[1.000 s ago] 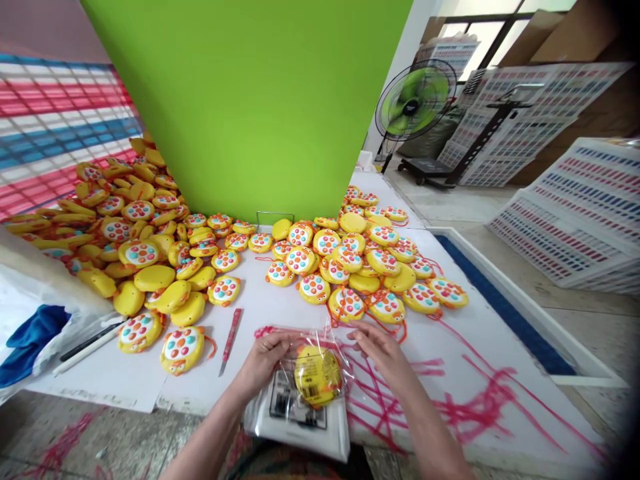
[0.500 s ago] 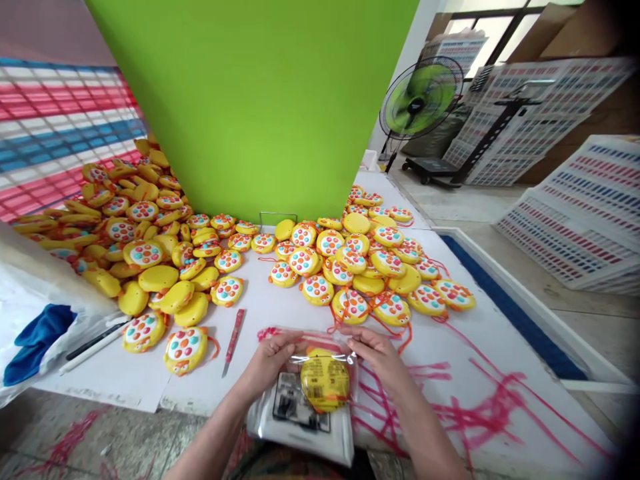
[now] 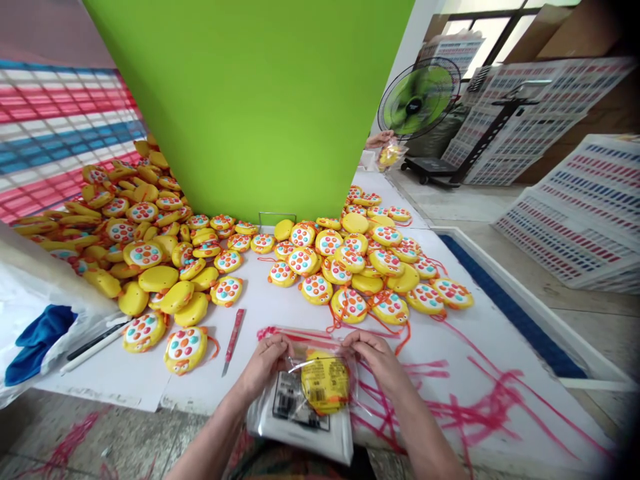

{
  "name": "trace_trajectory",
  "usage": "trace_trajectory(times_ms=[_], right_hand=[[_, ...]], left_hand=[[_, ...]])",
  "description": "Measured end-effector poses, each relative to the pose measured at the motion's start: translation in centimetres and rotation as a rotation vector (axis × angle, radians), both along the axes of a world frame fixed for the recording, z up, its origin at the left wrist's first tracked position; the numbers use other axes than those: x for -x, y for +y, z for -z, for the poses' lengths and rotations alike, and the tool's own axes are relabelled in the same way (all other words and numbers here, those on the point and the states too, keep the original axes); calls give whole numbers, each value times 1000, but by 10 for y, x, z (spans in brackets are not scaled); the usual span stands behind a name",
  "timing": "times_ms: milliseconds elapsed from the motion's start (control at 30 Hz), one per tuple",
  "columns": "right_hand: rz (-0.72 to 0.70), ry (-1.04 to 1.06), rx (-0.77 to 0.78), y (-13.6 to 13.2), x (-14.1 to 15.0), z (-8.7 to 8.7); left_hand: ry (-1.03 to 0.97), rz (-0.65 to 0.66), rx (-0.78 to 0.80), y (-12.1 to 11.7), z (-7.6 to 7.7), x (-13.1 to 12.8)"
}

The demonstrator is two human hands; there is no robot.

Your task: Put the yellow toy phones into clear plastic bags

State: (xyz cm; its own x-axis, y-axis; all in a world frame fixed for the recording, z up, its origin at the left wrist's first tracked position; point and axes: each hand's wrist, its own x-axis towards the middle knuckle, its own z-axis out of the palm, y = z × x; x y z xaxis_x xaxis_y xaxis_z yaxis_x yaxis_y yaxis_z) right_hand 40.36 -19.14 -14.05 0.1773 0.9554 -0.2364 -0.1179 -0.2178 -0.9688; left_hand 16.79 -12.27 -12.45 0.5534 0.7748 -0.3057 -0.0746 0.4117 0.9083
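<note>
A clear plastic bag (image 3: 295, 363) lies at the table's front edge, on a stack of flat bags (image 3: 300, 433) with black print. Inside it is a yellow round toy (image 3: 325, 383), its underside with printed text and a barcode facing up. My left hand (image 3: 270, 360) pinches the bag near its upper left corner. At the upper right corner, the fingers of my right hand (image 3: 373, 353) are closed on the same bag. To the left of my hands lies a red utility knife (image 3: 233, 341), its blade pointing toward me.
Yellow toys with coloured dots (image 3: 145, 253) are heaped at left, with another pile (image 3: 350, 257) beyond my hands. A green board (image 3: 250, 107) stands behind them. Pink strips (image 3: 480, 407) lie at right. Another person's hand (image 3: 380, 139) holds a bagged toy (image 3: 390, 155) near the fan (image 3: 415, 103).
Another person's hand with a bagged toy has come into view beside the green board. The toy in my bag has shifted slightly, and my right hand has moved a little left along the bag's edge.
</note>
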Motion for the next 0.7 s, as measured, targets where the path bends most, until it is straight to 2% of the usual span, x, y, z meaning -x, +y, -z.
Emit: trace_trajectory(times_ms=[67,200,300,367,433,500,567,600,700], right_hand=[[6,-8,-1,-1,-1,0],[63,-93,37,0,4,-3],[21,-171,3,3,13,-4],[-15,-148,-31,4,16,-3],[-31,-112,-43,3,12,-3],[0,-123,-46,-1,-3,-5],[155,-212,-76,-6,-30,-11],[320,-276,-116,-10,-46,-15],[1019,-500,-368,-18,-93,-32]], left_hand=[[-52,-19,62,-1,1,-1],[-46,-14,72,-3,-3,-3],[-53,8,89,-3,-6,-3],[-52,3,93,-2,-6,-3],[-33,-16,78,-3,-5,-3],[14,-33,44,-4,-2,-5],[74,-39,-1,-5,0,-7],[110,-37,-34,-7,1,-8],[258,-24,-189,-12,4,-13]])
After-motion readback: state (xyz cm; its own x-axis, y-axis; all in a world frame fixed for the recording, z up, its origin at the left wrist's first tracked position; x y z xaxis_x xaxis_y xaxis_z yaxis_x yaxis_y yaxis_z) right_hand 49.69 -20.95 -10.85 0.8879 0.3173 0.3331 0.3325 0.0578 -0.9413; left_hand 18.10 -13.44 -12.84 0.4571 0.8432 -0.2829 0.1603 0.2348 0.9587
